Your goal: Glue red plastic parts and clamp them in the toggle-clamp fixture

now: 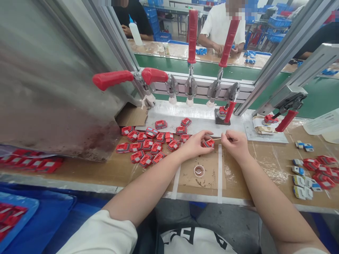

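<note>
My left hand (199, 144) grips a small red plastic part (208, 143) between thumb and fingers above the bench. A thin pale stick (217, 139) is pinched in my right hand (234, 144), and its tip reaches the red part. Below the hands a small clear cup (199, 171) with a little brownish liquid stands on a stained cardboard sheet (185, 180). To the left of my left hand lie several red and grey parts (147, 144), loosely spread. Another red part (223, 110) sits under a toggle clamp behind my right hand.
Toggle clamps with red handles (192, 37) line a metal frame at the back. More red parts (324, 173) and white-blue pieces (299, 181) lie at the right. A metal panel (66, 88) borders the left. Two people work across the bench near a white bottle (136, 33).
</note>
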Tool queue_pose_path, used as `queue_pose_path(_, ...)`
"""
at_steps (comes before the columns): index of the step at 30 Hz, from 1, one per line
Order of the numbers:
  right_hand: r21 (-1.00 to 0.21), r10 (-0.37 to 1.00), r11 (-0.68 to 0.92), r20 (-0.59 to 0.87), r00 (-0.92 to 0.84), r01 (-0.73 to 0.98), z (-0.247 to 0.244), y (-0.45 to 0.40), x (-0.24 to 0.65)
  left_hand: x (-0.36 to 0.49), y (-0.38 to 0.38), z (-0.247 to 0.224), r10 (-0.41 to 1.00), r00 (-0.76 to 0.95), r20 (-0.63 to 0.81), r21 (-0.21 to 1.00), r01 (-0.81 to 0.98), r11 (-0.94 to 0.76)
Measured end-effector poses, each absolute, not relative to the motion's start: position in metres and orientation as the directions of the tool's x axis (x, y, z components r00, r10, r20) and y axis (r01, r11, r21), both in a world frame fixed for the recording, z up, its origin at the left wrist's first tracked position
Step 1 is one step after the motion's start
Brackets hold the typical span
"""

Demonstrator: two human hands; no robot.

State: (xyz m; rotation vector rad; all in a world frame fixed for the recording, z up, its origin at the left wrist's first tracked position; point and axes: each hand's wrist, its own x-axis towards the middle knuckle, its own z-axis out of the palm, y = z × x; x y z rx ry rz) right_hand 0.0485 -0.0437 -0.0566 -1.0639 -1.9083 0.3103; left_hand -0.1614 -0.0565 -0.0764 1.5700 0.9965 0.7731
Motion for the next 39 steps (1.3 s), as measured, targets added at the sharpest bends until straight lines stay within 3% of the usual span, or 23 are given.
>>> queue_pose_path(8,-0.508,0.728,0.653,0.625,-0.281,0.561,-0.052,-0.048,0.049,-0.160,-0.060,-0.070,0.917,0.399,0.014,0.951,0.278,-0.135)
queue_pose_path(11,-0.574,0.736,0.668,0.606,-0.302,0.474,-0.045,-0.055,0.046,-0.160,-0.059,-0.070,0.913,0.406,0.044,0.951,0.264,-0.163)
queue_pose_path(13,-0.644,0.715,0.692,0.547,-0.436,0.327,-0.042,-0.061,0.042,-0.160,-0.059,-0.071,0.907,0.413,0.075,0.948,0.252,-0.193)
queue_pose_path(17,-0.712,0.501,0.698,0.405,-0.765,0.081,-0.041,-0.074,0.030,-0.161,-0.058,-0.069,0.900,0.423,0.107,0.944,0.241,-0.225)
queue_pose_path(24,-0.630,0.340,0.775,0.341,-0.876,0.056,-0.050,-0.080,0.018,-0.161,-0.059,-0.067,0.880,0.460,0.120,0.947,0.214,-0.241)
queue_pose_path(31,-0.628,0.369,0.772,0.323,-0.872,0.094,-0.053,-0.080,0.018,-0.162,-0.058,-0.071,0.871,0.470,0.140,0.936,0.225,-0.271)
queue_pose_path(34,-0.690,0.411,0.719,0.329,-0.850,0.081,-0.053,-0.079,0.021,-0.162,-0.058,-0.072,0.872,0.474,0.125,0.937,0.231,-0.260)
queue_pose_path(37,-0.776,0.574,0.626,0.387,-0.722,0.082,-0.052,-0.073,0.030,-0.162,-0.058,-0.072,0.876,0.465,0.129,0.940,0.225,-0.257)
queue_pose_path(39,-0.824,0.736,0.558,0.434,-0.519,0.103,-0.052,-0.067,0.037,-0.162,-0.058,-0.072,0.875,0.466,0.133,0.944,0.209,-0.255)
